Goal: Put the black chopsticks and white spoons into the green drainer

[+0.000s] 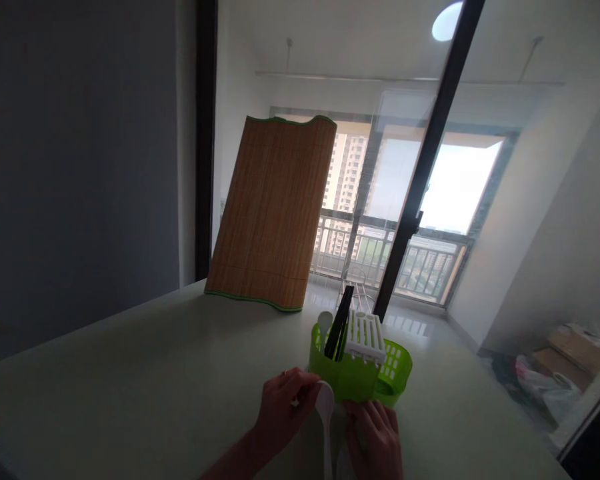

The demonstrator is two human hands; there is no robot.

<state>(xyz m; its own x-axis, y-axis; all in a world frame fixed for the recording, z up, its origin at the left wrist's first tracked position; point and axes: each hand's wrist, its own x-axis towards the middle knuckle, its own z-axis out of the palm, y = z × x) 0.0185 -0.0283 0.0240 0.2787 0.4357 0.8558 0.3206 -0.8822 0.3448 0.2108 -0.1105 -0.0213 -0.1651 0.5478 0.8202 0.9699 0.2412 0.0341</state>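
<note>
Left hand (pixel 283 403) pinches a white plastic spoon (pixel 325 417); right hand (pixel 375 437) lies just beside, fingers loosely curled. A green plastic utensil basket (pixel 353 380) stands behind them, a rolled bamboo mat (pixel 275 213) upright beyond.

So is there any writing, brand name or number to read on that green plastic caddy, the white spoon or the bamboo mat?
None can be read.
Green plastic utensil caddy: no label visible.
White plastic spoon at the left hand and right hand: plain.
Rolled bamboo mat with green edging: bare slats, no print.
White slotted plastic insert: no marks.
Bags and cardboard boxes on the floor: too dim and blurred to tell.
</note>
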